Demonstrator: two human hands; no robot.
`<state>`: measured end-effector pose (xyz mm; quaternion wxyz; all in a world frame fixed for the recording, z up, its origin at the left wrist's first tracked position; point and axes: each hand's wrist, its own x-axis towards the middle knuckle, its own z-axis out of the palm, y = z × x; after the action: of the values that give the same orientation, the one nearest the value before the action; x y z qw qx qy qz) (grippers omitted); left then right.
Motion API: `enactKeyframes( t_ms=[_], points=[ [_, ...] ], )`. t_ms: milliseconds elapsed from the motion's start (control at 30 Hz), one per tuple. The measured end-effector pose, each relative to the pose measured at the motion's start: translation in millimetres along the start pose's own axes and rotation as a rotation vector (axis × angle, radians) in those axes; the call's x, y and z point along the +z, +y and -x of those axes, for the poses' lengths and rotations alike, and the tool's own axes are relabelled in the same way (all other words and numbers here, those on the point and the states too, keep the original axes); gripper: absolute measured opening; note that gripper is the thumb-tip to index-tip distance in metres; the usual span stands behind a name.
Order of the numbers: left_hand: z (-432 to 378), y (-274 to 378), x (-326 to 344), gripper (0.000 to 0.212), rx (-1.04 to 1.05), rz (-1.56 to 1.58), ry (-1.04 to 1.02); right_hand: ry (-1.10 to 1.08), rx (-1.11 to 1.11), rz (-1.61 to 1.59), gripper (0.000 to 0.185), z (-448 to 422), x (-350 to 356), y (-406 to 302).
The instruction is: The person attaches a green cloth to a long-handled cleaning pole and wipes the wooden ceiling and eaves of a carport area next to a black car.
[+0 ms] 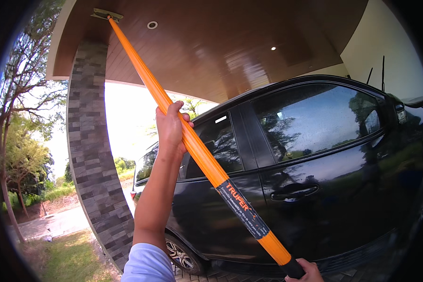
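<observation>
A long orange Truper extension pole [206, 160] slants from the lower right up to the upper left. My left hand [171, 128] is wrapped around its middle, arm raised. At the bottom, my right hand [309, 270] grips the black end of the pole, partly cut off by the picture's edge. The far tip carries a flat, light-coloured rectangular head [107, 15], which is up at the brown plank ceiling [204, 38] near its outer edge. Whether the head presses on the planks cannot be told. A dark label with writing wraps the pole's lower section.
A black vehicle [229, 218] with closed windows stands close on the right, behind the pole. Left of it rises a pillar faced in grey stone [91, 141]. Recessed lights [152, 25] sit in the ceiling. Grass [70, 257] and trees [7, 141] lie outside.
</observation>
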<state>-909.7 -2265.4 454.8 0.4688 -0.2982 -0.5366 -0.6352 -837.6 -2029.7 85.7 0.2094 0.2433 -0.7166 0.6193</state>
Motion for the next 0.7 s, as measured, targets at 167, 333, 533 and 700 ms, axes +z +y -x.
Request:
enactKeyframes(
  t_ms=[167,333,533,700],
  points=[
    [101.3,0.9,97.9,0.03,0.104,0.094,-0.216,0.149,0.217,-0.059,0.022,79.8,-53.1,34.2],
    [176.9,19.8,181.4,0.042,0.101,0.18,-0.408,0.142,0.552,-0.392,0.033,167.6,-113.8,82.8],
    [212.6,47.0,255.2,0.05,0.21,0.206,-0.533,0.191,0.45,-0.189,0.032,222.7,-192.6,97.1],
    [177.4,66.6,311.2,0.041,-0.234,0.565,-0.583,0.354,0.215,0.173,0.032,219.4,-245.8,52.5]
  ],
)
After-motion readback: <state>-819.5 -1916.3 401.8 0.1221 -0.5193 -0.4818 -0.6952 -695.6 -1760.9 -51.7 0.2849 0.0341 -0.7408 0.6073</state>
